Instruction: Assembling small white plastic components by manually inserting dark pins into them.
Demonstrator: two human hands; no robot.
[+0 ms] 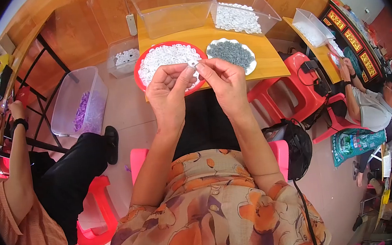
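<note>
Both my left hand (170,92) and right hand (224,85) pinch one small white plastic ring (193,64) between meeting fingertips, directly above the red round plate (144,58).

Single view: head-worn fisheye, left of pair, looks steeply down from person's own head. Upright, not mirrored. Own forearms enter from lower edge; left hand (169,89) and right hand (224,83) meet near centre, close to lens. Small yellow table (270,59) lies just ahead, upper middle. Wide field: straight edges bend toward rim, black corners round circular picture. Seated neighbour (20,198) at left rim, another person (371,104) at right rim, both farther off. No second view to overlap.
</note>
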